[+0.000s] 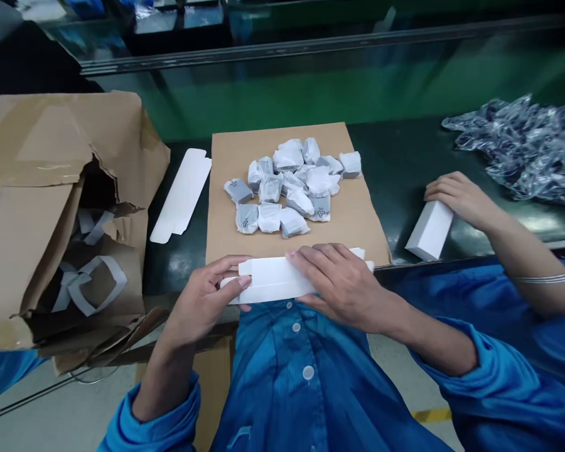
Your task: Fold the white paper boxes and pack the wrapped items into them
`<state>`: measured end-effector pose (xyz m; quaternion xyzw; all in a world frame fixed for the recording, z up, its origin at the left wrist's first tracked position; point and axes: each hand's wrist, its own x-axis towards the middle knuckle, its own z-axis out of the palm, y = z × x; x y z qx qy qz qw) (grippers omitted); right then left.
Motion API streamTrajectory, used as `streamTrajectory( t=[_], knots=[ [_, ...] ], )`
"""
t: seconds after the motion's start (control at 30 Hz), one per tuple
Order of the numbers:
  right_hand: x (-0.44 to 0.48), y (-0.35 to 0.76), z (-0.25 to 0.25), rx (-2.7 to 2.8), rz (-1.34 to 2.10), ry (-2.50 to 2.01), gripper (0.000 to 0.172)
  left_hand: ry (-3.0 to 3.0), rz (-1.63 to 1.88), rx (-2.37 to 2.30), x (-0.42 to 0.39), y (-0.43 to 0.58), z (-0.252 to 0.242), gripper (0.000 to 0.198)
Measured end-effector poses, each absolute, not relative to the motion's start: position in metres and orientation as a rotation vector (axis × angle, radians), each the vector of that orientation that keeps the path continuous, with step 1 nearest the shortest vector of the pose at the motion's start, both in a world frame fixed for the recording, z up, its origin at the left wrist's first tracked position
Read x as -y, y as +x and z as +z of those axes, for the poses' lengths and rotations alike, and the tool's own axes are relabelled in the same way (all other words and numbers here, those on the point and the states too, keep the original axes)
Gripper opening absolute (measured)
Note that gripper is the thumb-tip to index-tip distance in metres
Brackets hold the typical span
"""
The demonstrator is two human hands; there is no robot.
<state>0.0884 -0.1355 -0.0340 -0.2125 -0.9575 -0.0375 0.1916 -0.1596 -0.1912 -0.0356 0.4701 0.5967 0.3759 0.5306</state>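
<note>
A long white carton (270, 280) lies level between my hands at the table's front edge. My left hand (216, 285) grips its left end, thumb on the front face. Around the right part, my right hand (341, 282) is closed, with white flaps sticking out past its knuckles. Beyond them, several small wrapped blocks (269, 216) are heaped on a brown cardboard sheet (233, 147); some show grey faces with printed marks. A flat white carton blank (181, 194) rests on the dark table left of the sheet.
At the left stands a torn cardboard box (42, 144) with white paper strips inside. A co-worker's hand (456, 194) at the right rests on a white box (430, 232). Clear plastic bags (522, 144) are piled at the back right. A green panel (287, 94) runs behind the table.
</note>
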Motion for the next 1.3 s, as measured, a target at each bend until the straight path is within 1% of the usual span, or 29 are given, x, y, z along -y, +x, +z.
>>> streamTrajectory(
  t=[0.1, 0.27, 0.4, 0.5, 0.53, 0.57, 0.63, 0.7, 0.73, 0.77, 0.8, 0.83, 0.87, 0.9, 0.97, 1.03, 1.1, 1.17, 1.23, 1.3],
  knots=[
    [0.132, 0.091, -0.032, 2.684, -0.081, -0.548, 0.048, 1.196, 0.864, -1.496, 0.190, -0.162, -0.033, 0.040],
    [0.138, 0.085, -0.038, 2.669, -0.256, -0.580, 0.042, 1.232, 0.927, -1.633, 0.191, -0.154, -0.042, 0.026],
    [0.144, 0.086, -0.040, 2.643, -0.257, -0.596, 0.033, 1.385, 0.935, -1.751, 0.191, -0.154, -0.043, 0.016],
    [0.144, 0.093, -0.037, 2.613, -0.195, -0.590, 0.030, 1.504, 0.945, -1.686, 0.192, -0.162, -0.036, 0.013],
    [0.142, 0.095, -0.035, 2.589, -0.178, -0.608, 0.031, 1.480, 0.988, -1.618, 0.194, -0.163, -0.034, 0.015],
    [0.140, 0.096, -0.035, 2.548, -0.167, -0.640, 0.032, 1.429, 1.079, -1.554, 0.197, -0.162, -0.032, 0.022],
    [0.137, 0.095, -0.037, 2.408, -0.175, -0.763, 0.037, 1.324, 1.409, -1.476, 0.205, -0.151, -0.034, 0.034],
    [0.138, 0.088, -0.045, 2.228, -0.214, -0.914, 0.040, 1.343, 1.761, -1.423, 0.213, -0.128, -0.042, 0.041],
    [0.142, 0.082, -0.050, 2.150, -0.237, -0.956, 0.042, 1.405, 1.844, -1.407, 0.216, -0.113, -0.048, 0.048],
    [0.147, 0.076, -0.055, 2.105, -0.244, -0.967, 0.044, 1.468, 1.856, -1.394, 0.218, -0.099, -0.055, 0.062],
    [0.153, 0.070, -0.060, 2.085, -0.225, -0.957, 0.046, 1.497, 1.791, -1.406, 0.218, -0.086, -0.061, 0.080],
    [0.159, 0.065, -0.064, 2.100, -0.157, -0.929, 0.049, 1.469, 1.786, -1.452, 0.216, -0.077, -0.067, 0.093],
    [0.165, 0.062, -0.066, 2.158, -0.030, -0.879, 0.052, 1.435, 1.774, -1.541, 0.213, -0.071, -0.071, 0.099],
    [0.169, 0.061, -0.066, 2.242, 0.153, -0.812, 0.056, 1.403, 1.758, -1.652, 0.209, -0.070, -0.073, 0.097],
    [0.169, 0.063, -0.061, 2.310, 0.574, -0.723, 0.062, 1.438, 1.671, -1.845, 0.202, -0.077, -0.074, 0.079],
    [0.160, 0.067, -0.054, 2.213, 0.850, -0.708, 0.060, 1.605, 1.509, -1.880, 0.200, -0.089, -0.071, 0.064],
    [0.149, 0.068, -0.050, 2.075, 0.916, -0.684, 0.046, 1.779, 1.430, -1.794, 0.201, -0.097, -0.070, 0.059],
    [0.140, 0.068, -0.049, 2.079, 0.894, -0.577, 0.033, 1.875, 1.410, -1.724, 0.206, -0.100, -0.072, 0.055],
    [0.134, 0.069, -0.049, 2.127, 0.939, -0.473, 0.026, 1.889, 1.370, -1.676, 0.213, -0.102, -0.076, 0.049],
    [0.130, 0.071, -0.049, 2.011, 1.118, -0.529, 0.023, 1.829, 1.293, -1.620, 0.219, -0.104, -0.081, 0.044]
  ],
)
